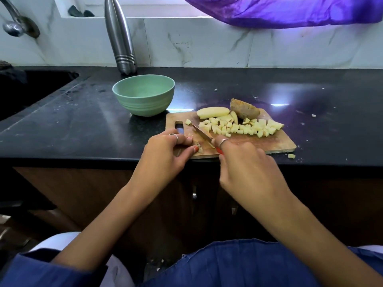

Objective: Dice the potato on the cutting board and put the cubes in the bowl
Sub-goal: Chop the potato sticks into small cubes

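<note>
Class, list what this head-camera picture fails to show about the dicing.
- Red knife handle: mostly hidden by the right hand.
- Small potato piece being cut: mostly covered by the left hand.
- Green ribbed bowl: near wall hides its bottom.
- Steel bottle: top cut off by the frame.

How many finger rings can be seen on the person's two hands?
2. One thin silver ring is on a finger of the left hand; one silver ring is on a finger of the right hand. Other fingers are partly hidden.
</note>
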Motion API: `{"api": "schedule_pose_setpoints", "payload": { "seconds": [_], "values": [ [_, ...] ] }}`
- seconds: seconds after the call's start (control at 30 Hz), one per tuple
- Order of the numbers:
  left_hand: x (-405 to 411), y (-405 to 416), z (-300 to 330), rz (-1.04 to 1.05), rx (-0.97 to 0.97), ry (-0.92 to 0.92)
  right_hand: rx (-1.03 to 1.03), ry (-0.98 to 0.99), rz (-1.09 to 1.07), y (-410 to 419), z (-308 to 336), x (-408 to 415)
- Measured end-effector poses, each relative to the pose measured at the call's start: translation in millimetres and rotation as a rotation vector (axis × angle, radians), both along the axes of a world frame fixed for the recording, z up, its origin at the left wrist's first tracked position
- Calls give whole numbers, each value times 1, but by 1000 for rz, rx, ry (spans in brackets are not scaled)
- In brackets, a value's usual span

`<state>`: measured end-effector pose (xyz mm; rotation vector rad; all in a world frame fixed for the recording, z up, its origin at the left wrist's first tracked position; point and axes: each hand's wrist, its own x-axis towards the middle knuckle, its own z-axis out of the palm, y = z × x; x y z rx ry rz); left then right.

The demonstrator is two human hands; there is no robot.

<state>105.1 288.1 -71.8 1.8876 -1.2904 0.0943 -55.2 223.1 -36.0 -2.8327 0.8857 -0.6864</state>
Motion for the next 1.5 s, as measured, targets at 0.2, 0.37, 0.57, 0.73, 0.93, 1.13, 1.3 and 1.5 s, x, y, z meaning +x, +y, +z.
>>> {"api": "schedule_pose_setpoints", "payload": {
  "seconds": [0.2,0.37,0.57,0.73,0.93,1.13,1.3,1.5],
  "values": [
    [-3,-4,-2,40,-25,86,153,-244,-55,4,-10,-19],
    [-6,-11,-3,53,-19,83,284,-270,-57,16,-15,-22],
    [-6,-9,-6,65,-37,79,374,-156,-39,26,-20,-20],
    [-11,-6,-7,59,-50,30,317,-76,-65,32,-19,-10],
    [-13,0,-9,69,-25,-128,260,-26,-90,36,-18,-5],
    [-13,-1,-9,64,-37,-116,194,42,-116,37,-17,-3],
    [-13,-3,-10,48,-32,-106,184,60,-120,37,-13,-2],
    [-13,-4,-10,65,-33,-118,138,144,-174,44,-17,8]
  ]
}}
